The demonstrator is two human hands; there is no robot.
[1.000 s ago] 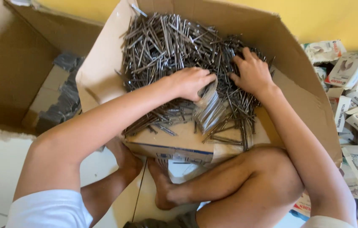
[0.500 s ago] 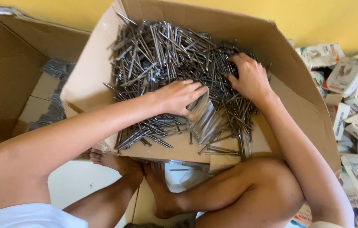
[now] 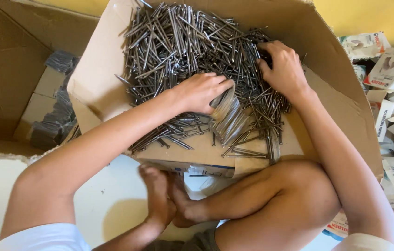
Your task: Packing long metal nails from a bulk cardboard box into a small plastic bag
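Note:
A big heap of long steel nails (image 3: 183, 46) fills an open cardboard box (image 3: 341, 107) in front of my crossed legs. My left hand (image 3: 201, 90) grips the mouth of a clear plastic bag (image 3: 228, 118) that lies on the nails and holds some nails inside. My right hand (image 3: 283, 67) rests on the heap just to the right of it, fingers curled into the nails. Loose nails spill toward the box's near flap.
A second, larger cardboard box (image 3: 6, 69) at the left holds dark stacks of nails (image 3: 55, 121). Several small white printed cartons (image 3: 392, 69) lie piled at the right. White tiled floor (image 3: 108, 204) lies under my feet; a yellow wall stands behind.
My head view shifted a little. My right hand slid slightly farther up into the heap; my left hand stays on the bag. My left foot moved in over the right one.

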